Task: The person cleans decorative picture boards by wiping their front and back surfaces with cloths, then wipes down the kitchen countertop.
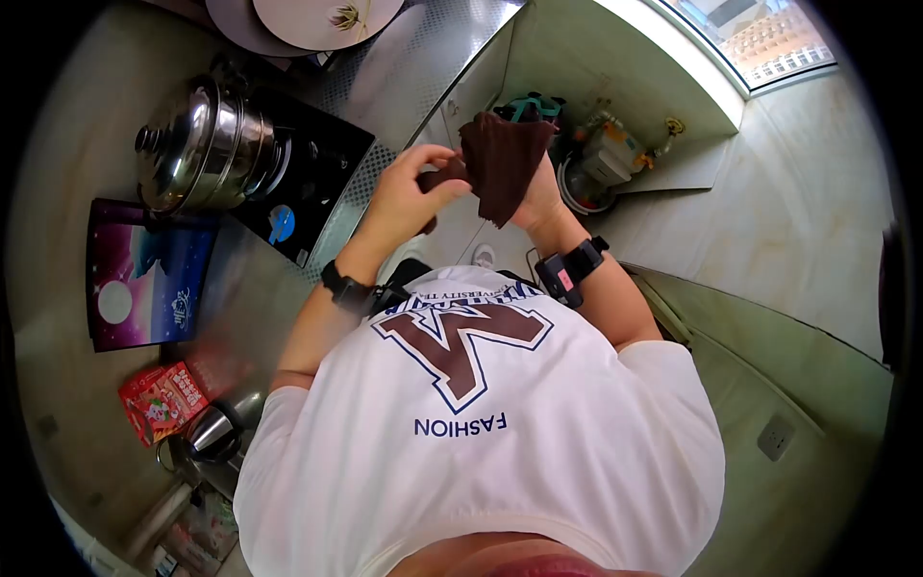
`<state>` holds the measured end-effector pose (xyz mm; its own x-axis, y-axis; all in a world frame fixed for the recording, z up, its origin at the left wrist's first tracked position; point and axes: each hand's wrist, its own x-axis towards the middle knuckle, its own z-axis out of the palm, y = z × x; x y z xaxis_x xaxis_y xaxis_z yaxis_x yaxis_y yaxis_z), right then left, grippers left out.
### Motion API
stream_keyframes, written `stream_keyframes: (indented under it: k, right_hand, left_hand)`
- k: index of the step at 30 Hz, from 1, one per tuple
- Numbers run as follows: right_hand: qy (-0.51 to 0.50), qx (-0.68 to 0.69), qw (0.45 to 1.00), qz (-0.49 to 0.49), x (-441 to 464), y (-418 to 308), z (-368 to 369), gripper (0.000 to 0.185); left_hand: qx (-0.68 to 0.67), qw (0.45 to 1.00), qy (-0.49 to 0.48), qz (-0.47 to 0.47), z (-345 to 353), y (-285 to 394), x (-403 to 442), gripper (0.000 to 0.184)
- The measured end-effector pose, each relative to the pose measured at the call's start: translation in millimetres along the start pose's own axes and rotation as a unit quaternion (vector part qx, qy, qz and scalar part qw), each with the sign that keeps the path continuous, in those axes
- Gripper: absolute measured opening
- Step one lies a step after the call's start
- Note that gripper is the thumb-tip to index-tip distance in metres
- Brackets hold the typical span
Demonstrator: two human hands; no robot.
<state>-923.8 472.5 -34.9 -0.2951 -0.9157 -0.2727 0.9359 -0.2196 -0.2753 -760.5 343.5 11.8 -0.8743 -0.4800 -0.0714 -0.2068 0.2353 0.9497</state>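
A dark brown cloth (505,163) hangs between my two hands, in front of my chest. My left hand (409,192) is curled round a narrow bunched end of it, thumb and fingers bent in. A small brown bit of cloth also shows below that palm. On the other side, my right hand (540,199) is closed on the wider, spread part; most of its fingers are hidden behind the fabric. Dark bands with small devices are on both wrists.
At left, a lidded steel pot (207,149) stands on a black cooktop (322,154). Plates (322,19) lie on the metal counter. A red packet (163,399) and a kettle (216,433) are lower left. Ahead, an open corner holds a bucket (582,188) and pipe valves (663,139).
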Motion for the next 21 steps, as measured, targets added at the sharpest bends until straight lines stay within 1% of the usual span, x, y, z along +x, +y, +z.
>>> stream_keyframes:
  k: [2, 3, 4, 5, 6, 7, 8, 9, 10, 11, 12, 13, 14, 16, 17, 18, 20, 21]
  right_hand:
    - [-0.127, -0.01, 0.992, 0.011, 9, 3, -13, 0.05]
    - [-0.075, -0.013, 0.997, 0.013, 15, 7, -23, 0.05]
    - [-0.075, -0.298, 0.941, -0.144, 5, 12, -16, 0.046]
    - [-0.033, -0.191, 0.977, -0.088, 9, 12, -15, 0.046]
    - [0.006, -0.083, 0.996, -0.028, 18, 8, -16, 0.047]
    - [-0.017, -0.107, 0.993, -0.04, 22, -2, -19, 0.049]
    - [-0.04, -0.13, 0.989, -0.052, 25, -7, -22, 0.05]
    - [-0.01, -0.148, 0.985, -0.093, 18, -15, 9, 0.046]
    - [-0.021, -0.155, 0.983, -0.094, 23, -21, 13, 0.046]
    - [0.011, -0.237, 0.967, -0.089, 27, -30, 8, 0.043]
    - [0.045, -0.318, 0.943, -0.083, 33, -41, 0, 0.04]
    - [0.096, -0.363, 0.925, -0.058, 44, -52, -8, 0.037]
    - [0.096, -0.369, 0.922, -0.059, 55, -58, -13, 0.037]
    - [0.127, -0.459, 0.876, -0.075, 71, -69, -3, 0.032]
    - [0.121, -0.475, 0.868, -0.081, 81, -74, 5, 0.032]
    - [0.125, -0.479, 0.866, -0.074, 93, -77, 13, 0.032]
    - [0.109, -0.506, 0.852, -0.075, 121, -81, 28, 0.033]
    - [0.118, -0.547, 0.824, -0.092, 133, -80, 38, 0.033]
  left_hand:
    - [0.065, 0.996, -0.031, 0.053, 19, 11, 16, 0.04]
    - [0.123, 0.99, -0.019, 0.066, 28, 19, 22, 0.045]
    - [0.18, 0.98, -0.006, 0.08, 35, 26, 29, 0.052]
    - [0.188, 0.981, -0.021, 0.05, 35, 29, 38, 0.045]
    - [0.196, 0.979, -0.014, 0.056, 35, 25, 47, 0.045]
    - [0.121, 0.991, -0.051, 0.017, 33, 19, 56, 0.035]
    - [0.081, 0.995, -0.063, -0.001, 27, 13, 63, 0.029]
    - [0.041, 0.996, -0.073, -0.02, 21, 9, 71, 0.024]
    - [0.001, 0.996, -0.082, -0.039, 15, 4, 78, 0.02]
    - [-0.107, 0.989, -0.073, -0.071, 8, -4, 85, 0.023]
    - [-0.215, 0.969, -0.066, -0.102, 1, -7, 92, 0.026]
    - [-0.245, 0.954, -0.079, -0.156, -15, 3, 99, 0.034]
    - [-0.25, 0.953, -0.078, -0.152, -26, -4, 106, 0.034]
    - [-0.351, 0.921, -0.058, -0.159, -42, -19, 122, 0.037]
    - [-0.362, 0.919, -0.059, -0.143, -50, -25, 129, 0.041]
    - [-0.369, 0.916, -0.057, -0.147, -58, -24, 135, 0.041]
    - [-0.444, 0.884, -0.017, -0.148, -76, -22, 148, 0.042]
    - [-0.475, 0.865, -0.034, -0.156, -87, -26, 161, 0.037]
